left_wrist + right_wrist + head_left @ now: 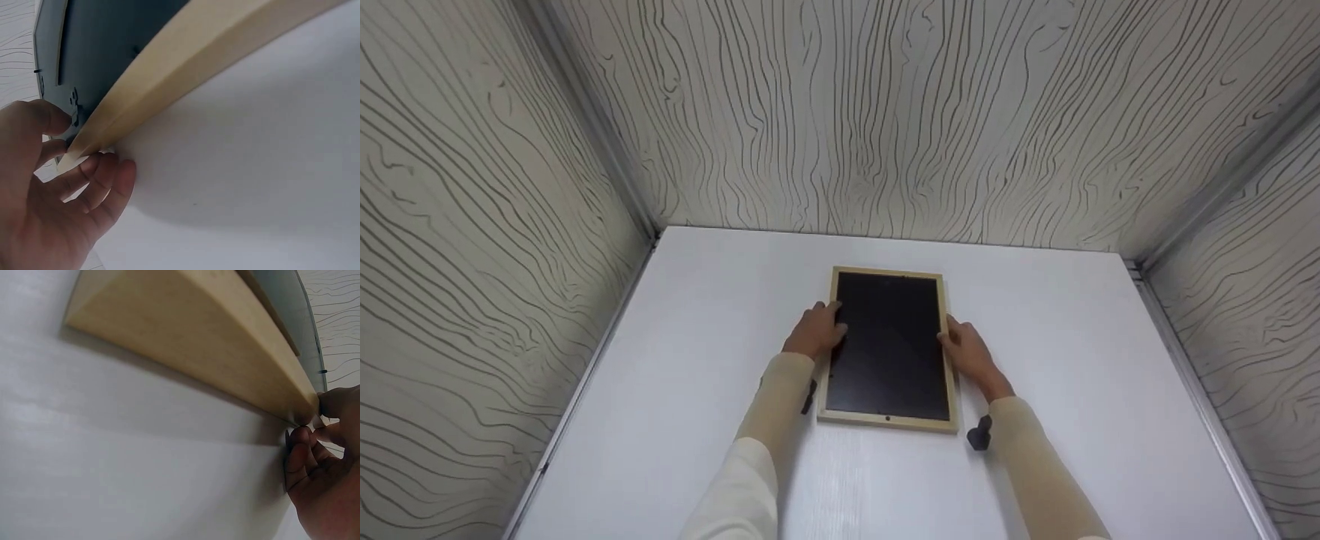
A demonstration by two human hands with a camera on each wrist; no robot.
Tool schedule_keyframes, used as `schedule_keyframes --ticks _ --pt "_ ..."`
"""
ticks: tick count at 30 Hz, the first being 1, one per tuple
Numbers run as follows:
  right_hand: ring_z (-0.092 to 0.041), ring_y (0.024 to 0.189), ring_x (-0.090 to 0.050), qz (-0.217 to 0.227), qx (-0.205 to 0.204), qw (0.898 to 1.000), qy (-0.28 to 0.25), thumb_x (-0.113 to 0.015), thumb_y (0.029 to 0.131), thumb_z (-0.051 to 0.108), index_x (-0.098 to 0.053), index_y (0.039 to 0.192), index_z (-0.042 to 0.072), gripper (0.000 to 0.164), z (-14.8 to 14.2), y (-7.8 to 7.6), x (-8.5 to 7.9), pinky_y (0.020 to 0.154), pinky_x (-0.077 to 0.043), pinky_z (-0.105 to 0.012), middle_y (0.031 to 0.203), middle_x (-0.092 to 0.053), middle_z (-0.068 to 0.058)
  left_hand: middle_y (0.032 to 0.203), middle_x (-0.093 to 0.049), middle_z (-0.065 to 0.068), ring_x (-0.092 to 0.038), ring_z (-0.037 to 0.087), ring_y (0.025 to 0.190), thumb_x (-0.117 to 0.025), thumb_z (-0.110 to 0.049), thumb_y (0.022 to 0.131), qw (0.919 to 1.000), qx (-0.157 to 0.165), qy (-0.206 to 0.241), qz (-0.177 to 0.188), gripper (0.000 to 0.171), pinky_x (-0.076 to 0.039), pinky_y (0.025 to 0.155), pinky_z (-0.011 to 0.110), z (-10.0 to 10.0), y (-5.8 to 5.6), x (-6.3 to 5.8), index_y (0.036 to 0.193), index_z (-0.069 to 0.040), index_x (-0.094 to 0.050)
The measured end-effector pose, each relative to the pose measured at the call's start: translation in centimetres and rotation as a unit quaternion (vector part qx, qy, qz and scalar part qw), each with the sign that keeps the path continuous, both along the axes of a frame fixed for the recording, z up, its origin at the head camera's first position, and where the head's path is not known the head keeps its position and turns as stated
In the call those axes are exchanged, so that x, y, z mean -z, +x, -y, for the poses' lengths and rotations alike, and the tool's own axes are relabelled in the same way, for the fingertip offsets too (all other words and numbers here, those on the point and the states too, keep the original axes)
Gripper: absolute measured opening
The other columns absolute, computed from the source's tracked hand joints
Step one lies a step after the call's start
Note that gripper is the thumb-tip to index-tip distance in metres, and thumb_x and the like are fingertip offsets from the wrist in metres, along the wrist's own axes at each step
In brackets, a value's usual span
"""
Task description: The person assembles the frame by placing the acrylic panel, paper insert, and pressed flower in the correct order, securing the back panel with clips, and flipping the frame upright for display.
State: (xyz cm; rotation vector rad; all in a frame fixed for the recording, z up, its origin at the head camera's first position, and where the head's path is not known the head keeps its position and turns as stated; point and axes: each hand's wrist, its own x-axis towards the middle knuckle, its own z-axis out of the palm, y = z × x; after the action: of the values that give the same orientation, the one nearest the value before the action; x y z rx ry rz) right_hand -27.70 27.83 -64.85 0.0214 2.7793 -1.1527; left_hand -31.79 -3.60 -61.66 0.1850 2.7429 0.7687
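A picture frame (889,352) with a pale wooden border lies with its dark backing up on the white table. My left hand (815,332) grips its left side, the thumb over the border. In the left wrist view, the left hand's (62,180) thumb is by a small metal clip (75,109) on the backing, and the other fingers curl at the frame's lower edge. From the right, my right hand (969,351) holds the opposite side. The right wrist view has the right hand's (329,455) fingers bent at the bottom of the wooden border (185,337), thumb above.
The white table (720,300) runs back to a wall (840,120) patterned with wood-grain lines. Similar panels stand left and right, with metal rails (1200,412) along the table's sides. A small black piece (979,433) shows beside the right sleeve.
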Motion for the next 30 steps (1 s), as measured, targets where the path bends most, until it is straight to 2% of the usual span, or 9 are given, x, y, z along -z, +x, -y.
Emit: schedule_keyframes --ticks 8,11,15,19,24,30 --pt "-0.030 0.103 -0.051 -0.007 -0.001 1.000 0.014 -0.050 0.112 0.023 -0.032 0.167 0.005 0.060 -0.09 -0.09 0.14 0.095 -0.044 -0.046 0.117 -0.054 -0.019 0.155 -0.055 0.020 -0.054 0.035 0.144 -0.052 -0.028 0.111 0.9998 -0.005 0.017 0.009 0.054 -0.044 0.120 0.049 0.01 -0.24 -0.34 0.161 -0.011 -0.047" --pt "-0.030 0.100 -0.052 -0.024 -0.006 1.000 0.016 -0.051 0.112 0.022 -0.033 0.166 0.002 0.060 -0.05 -0.14 0.15 0.095 -0.046 -0.048 0.116 -0.055 -0.022 0.155 -0.054 0.021 -0.054 0.036 0.144 -0.052 -0.027 0.111 0.9995 -0.007 0.029 0.009 0.053 -0.044 0.120 0.050 -0.01 -0.34 -0.65 0.160 -0.009 -0.047" --pt "-0.030 0.098 -0.052 -0.039 -0.014 0.999 0.021 -0.052 0.112 0.019 -0.035 0.164 0.000 0.058 -0.01 -0.10 0.18 0.098 -0.047 -0.051 0.117 -0.057 -0.025 0.154 -0.055 0.022 -0.055 0.037 0.143 -0.051 -0.026 0.112 0.9996 -0.001 0.027 0.010 0.051 -0.045 0.119 0.050 -0.06 -0.42 -0.69 0.159 -0.007 -0.048" --pt "-0.030 0.100 -0.051 -0.034 -0.007 0.999 0.016 -0.053 0.112 0.020 -0.035 0.165 0.003 0.058 -0.02 -0.02 0.06 0.099 -0.046 -0.051 0.117 -0.057 -0.023 0.151 -0.057 0.022 -0.058 0.036 0.139 -0.052 -0.023 0.111 0.9997 0.008 0.023 -0.002 0.051 -0.046 0.118 0.049 0.00 -0.43 -0.49 0.159 -0.007 -0.048" --pt "-0.029 0.100 -0.051 -0.030 -0.005 0.999 0.016 -0.052 0.113 0.022 -0.034 0.166 0.004 0.058 -0.09 -0.11 0.14 0.097 -0.045 -0.048 0.116 -0.056 -0.021 0.153 -0.055 0.022 -0.059 0.031 0.134 -0.053 -0.018 0.109 0.9995 0.002 0.031 0.004 0.053 -0.046 0.118 0.049 0.08 -0.28 -0.40 0.161 -0.010 -0.047" --pt "-0.029 0.100 -0.051 -0.032 -0.007 0.999 0.016 -0.052 0.113 0.022 -0.034 0.166 0.005 0.058 -0.04 -0.07 0.31 0.095 -0.045 -0.047 0.116 -0.056 -0.021 0.153 -0.052 0.021 -0.057 0.027 0.121 -0.045 -0.017 0.110 0.9987 -0.007 0.048 0.018 0.056 -0.046 0.117 0.048 0.24 0.33 0.04 0.166 -0.018 -0.040"
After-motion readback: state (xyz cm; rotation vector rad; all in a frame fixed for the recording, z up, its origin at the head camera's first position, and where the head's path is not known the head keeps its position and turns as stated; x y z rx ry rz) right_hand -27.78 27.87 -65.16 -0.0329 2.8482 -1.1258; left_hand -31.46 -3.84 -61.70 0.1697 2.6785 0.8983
